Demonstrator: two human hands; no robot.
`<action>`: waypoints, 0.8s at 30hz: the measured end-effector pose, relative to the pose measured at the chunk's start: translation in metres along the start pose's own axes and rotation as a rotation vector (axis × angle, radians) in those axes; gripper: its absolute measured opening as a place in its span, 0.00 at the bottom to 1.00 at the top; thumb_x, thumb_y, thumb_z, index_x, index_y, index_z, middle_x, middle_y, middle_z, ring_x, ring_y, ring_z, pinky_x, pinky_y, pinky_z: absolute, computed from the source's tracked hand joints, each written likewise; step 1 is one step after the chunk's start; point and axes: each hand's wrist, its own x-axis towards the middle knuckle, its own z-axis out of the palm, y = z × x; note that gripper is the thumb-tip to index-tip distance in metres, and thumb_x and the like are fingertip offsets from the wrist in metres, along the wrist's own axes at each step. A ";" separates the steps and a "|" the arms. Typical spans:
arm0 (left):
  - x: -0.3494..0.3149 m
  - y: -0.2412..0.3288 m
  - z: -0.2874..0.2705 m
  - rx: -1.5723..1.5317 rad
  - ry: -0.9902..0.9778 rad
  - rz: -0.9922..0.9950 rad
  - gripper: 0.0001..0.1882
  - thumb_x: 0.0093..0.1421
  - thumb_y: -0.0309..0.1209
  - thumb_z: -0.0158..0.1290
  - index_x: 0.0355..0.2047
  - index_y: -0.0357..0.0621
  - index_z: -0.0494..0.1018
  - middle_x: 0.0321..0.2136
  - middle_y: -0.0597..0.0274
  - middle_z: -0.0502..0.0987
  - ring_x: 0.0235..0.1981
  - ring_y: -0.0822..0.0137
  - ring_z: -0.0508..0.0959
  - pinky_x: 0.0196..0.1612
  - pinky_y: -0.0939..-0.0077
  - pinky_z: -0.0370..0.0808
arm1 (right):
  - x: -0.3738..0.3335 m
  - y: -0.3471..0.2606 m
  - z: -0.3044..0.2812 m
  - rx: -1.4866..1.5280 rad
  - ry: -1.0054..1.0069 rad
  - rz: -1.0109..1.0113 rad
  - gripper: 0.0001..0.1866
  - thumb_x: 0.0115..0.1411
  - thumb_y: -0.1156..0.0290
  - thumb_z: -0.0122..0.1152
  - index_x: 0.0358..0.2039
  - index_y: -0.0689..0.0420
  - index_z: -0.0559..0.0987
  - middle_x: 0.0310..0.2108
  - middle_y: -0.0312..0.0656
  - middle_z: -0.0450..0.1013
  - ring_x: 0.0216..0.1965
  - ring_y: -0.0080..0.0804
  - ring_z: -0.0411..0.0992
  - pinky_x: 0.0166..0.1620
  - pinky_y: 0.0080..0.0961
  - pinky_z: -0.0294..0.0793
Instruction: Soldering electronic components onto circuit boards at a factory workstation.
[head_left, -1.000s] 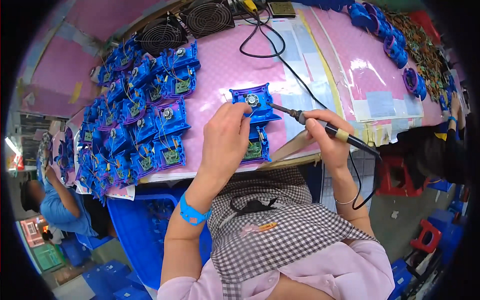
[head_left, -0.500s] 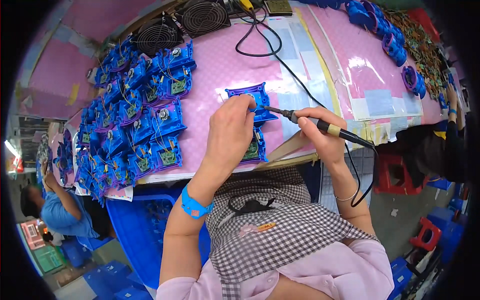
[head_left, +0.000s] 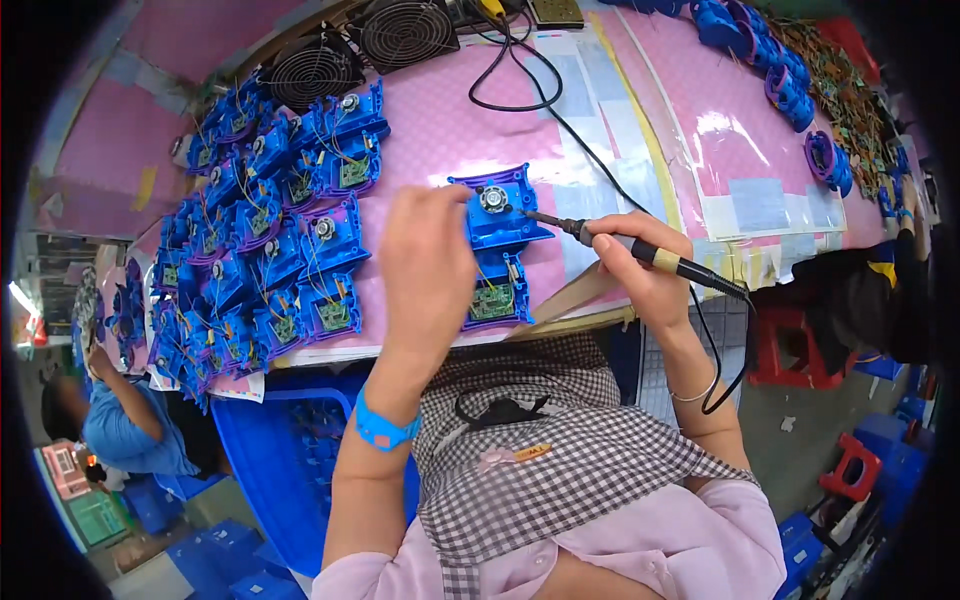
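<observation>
A blue plastic housing lies on the pink table in front of me. A small round speaker sits in its upper part, and a green circuit board in its lower part. My right hand is closed around a soldering iron, with the tip at the housing just beside the speaker's lower right edge. My left hand is raised at the housing's left side, its fingertips near the upper left corner. Those fingers are blurred and partly hidden behind the hand, so what they hold, if anything, does not show.
Several similar blue housings with wires and boards crowd the table's left side. Two black fans stand at the back. The iron's black cable crosses the table. More blue parts lie far right. A blue crate is below the edge.
My left hand has drawn away from the speaker toward the left, uncovering the speaker and the circuit board. The soldering iron in my right hand has hardly moved.
</observation>
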 end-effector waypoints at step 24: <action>-0.010 0.000 -0.003 -0.254 0.097 -0.310 0.06 0.52 0.26 0.60 0.31 0.37 0.80 0.25 0.62 0.79 0.18 0.77 0.69 0.21 0.79 0.64 | -0.001 0.000 0.001 0.014 0.015 -0.012 0.07 0.55 0.77 0.59 0.34 0.64 0.80 0.24 0.39 0.74 0.22 0.18 0.71 0.25 0.14 0.67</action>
